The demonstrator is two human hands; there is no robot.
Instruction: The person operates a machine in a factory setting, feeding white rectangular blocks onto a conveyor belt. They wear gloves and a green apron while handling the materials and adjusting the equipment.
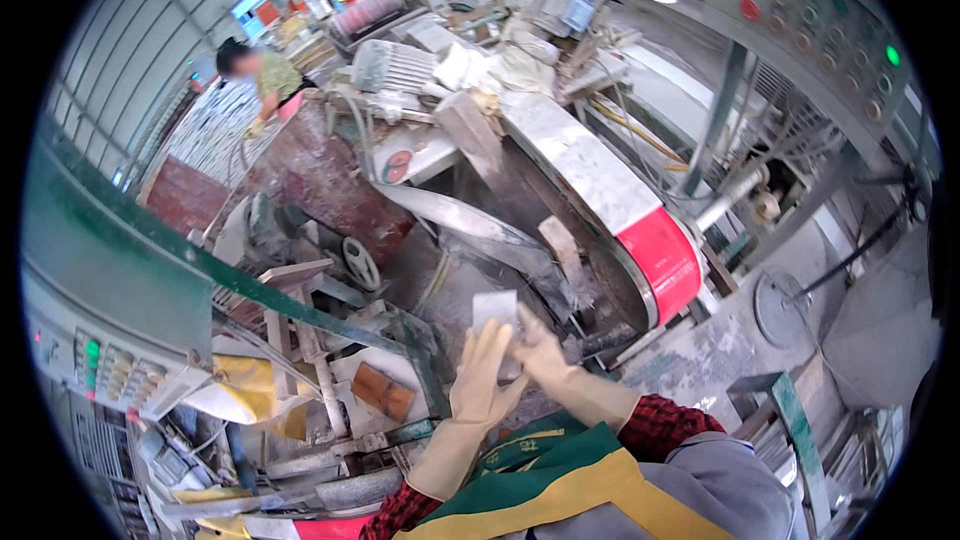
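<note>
Both of my hands wear cream rubber gloves and meet in front of my green and yellow apron. My left hand (pixel 482 372) holds a small pale square tile (pixel 495 309) up at its fingertips, with its thumb out to the right. Close beside the tile's right edge is my right hand (pixel 545 352). Its fingers are smeared by motion, and whether they touch the tile cannot be made out.
A long machine cover (pixel 590 165) with a red end (pixel 662 265) stands ahead to the right. Control panels with lit buttons flank me, one at lower left (pixel 115 370). A brown brick (pixel 382 393) lies near my left arm. Another person (pixel 265 80) bends at a brown board, far left.
</note>
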